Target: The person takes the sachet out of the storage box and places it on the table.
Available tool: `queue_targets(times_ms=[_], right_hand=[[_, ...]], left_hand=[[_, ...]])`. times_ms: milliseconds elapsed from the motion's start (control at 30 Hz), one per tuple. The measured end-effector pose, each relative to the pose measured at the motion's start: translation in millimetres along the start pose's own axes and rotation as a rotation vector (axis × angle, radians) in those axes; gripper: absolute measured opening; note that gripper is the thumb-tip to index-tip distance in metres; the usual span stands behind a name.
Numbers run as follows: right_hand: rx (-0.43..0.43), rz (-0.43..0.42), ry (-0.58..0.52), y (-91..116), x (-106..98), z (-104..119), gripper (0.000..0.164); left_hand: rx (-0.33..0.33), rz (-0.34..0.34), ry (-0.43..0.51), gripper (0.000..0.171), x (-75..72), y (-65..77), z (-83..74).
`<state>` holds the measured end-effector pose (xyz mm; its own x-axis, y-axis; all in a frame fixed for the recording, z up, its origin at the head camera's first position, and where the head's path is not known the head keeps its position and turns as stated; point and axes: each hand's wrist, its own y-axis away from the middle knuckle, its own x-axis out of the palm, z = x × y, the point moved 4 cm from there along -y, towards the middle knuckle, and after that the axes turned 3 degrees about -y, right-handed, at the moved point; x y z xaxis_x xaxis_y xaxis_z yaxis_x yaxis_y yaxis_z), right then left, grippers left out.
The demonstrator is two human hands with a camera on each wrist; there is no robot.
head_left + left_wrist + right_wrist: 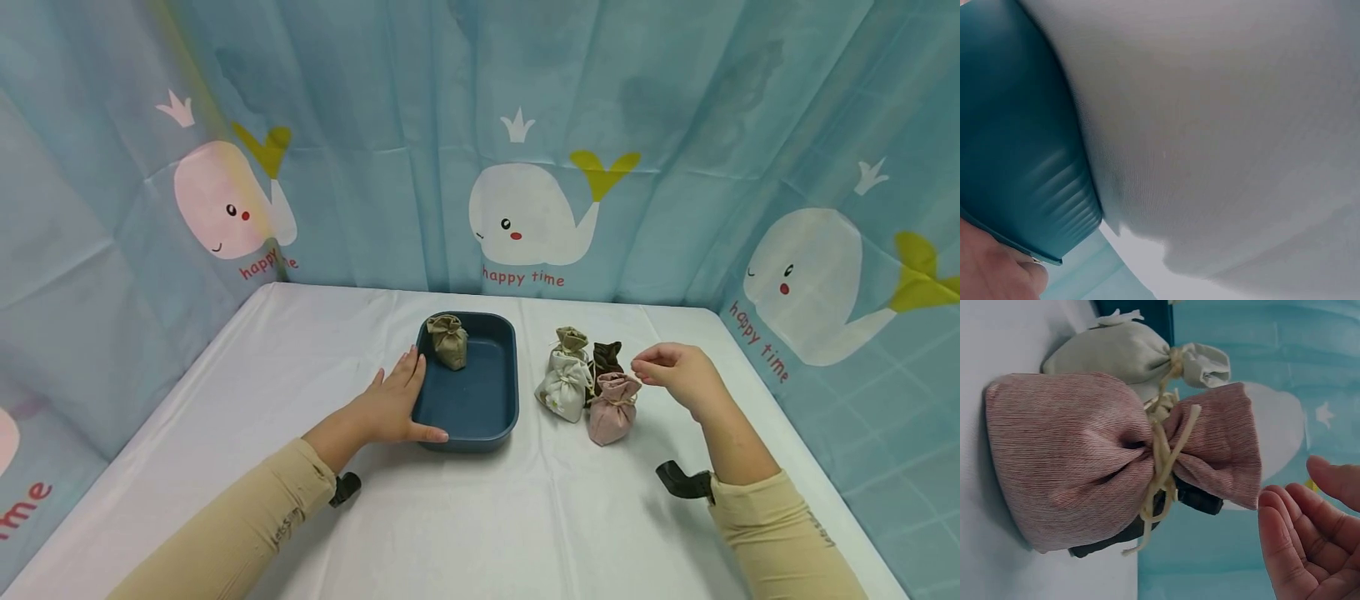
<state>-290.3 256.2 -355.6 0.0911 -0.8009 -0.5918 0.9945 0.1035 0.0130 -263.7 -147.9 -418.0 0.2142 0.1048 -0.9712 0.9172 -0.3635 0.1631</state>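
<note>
My left hand (392, 402) rests on the left rim of a dark blue plastic bin (480, 408), fingers straight along the edge and thumb at the near corner. Inside the bin, at its far left, stands an olive drawstring pouch (450, 343). My right hand (678, 377) is raised beside a pink drawstring pouch (612, 417). In the right wrist view its fingers (1280, 534) are bent loosely near the pouch's gathered top, thumb apart, with nothing between them. A white pouch (564, 390), a dark brown pouch (606, 358) and another olive pouch (572, 340) stand close around the pink one.
A white cloth covers the table (480, 525). Light blue curtains (360, 192) with printed whales hang behind it and along both sides. A black curved mount (682, 482) sticks out from the right sleeve, and another (345, 489) from the left cuff.
</note>
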Motion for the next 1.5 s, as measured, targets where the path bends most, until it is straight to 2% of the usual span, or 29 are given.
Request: queue_targets(times_ms=[333,633,833,1000,1267,1500], right_hand=[[-0.066,-0.017,0.022,-3.4,3.0,19.8,0.034],[-0.1,-0.002,0.037,-15.6,17.8,42.8,0.033],[-0.155,0.003,0.05,-28.8,30.6,63.6,0.026],[-0.191,0.037,0.036,-41.2,46.2,81.9,0.024],[-0.209,0.104,0.009,-63.8,81.8,102.1,0.022],[-0.256,0.102,0.093,-80.1,108.9,115.3,0.016]], left_hand=[[0.0,0.011,-0.006,0.13,-1.8,1.6,-1.8],[-0.003,0.014,-0.02,0.132,-1.5,0.1,-1.0],[-0.001,0.015,-0.019,0.133,-1.9,0.2,-1.1],[-0.004,0.02,-0.023,0.134,-2.0,0.3,-0.9],[-0.008,0.019,-0.016,0.13,-1.7,0.7,-0.6],[-0.001,0.014,-0.013,0.13,-4.4,2.3,-2.5]])
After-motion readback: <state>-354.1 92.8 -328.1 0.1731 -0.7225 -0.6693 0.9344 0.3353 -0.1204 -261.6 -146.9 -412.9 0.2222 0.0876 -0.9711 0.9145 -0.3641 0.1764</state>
